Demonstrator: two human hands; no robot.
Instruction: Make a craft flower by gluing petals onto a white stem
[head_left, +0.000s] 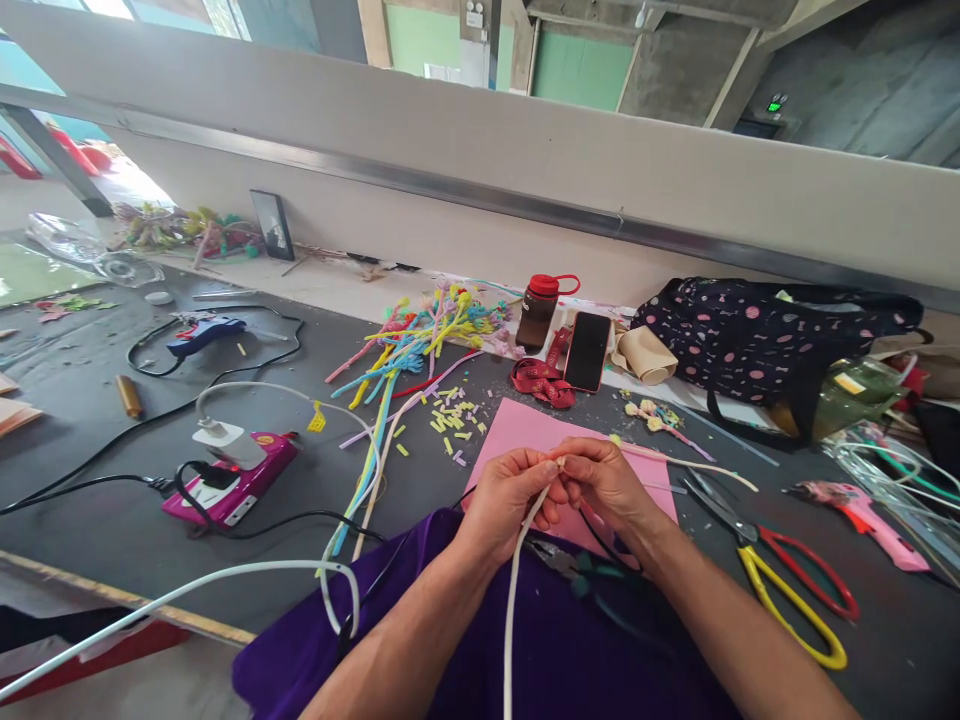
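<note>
Both my hands meet over the pink sheet (517, 430) at the table's near edge. My left hand (504, 497) is closed around the top of a thin white tube (513, 580) that hangs down over my purple lap. My right hand (609, 482) pinches the tube's tip from the other side. A second pale tube (705, 467) runs right from the hands across the table. Pliers (577, 568) with dark handles lie just below my right wrist.
Scissors (780, 575) with red and yellow handles lie to the right, a pink glue gun (862, 508) beyond them. Coloured tubes (405, 350), cut bits, a dark bottle (538, 310), a phone (587, 350) and a spotted bag (757, 340) sit behind. A pink power strip (229, 478) with cables lies left.
</note>
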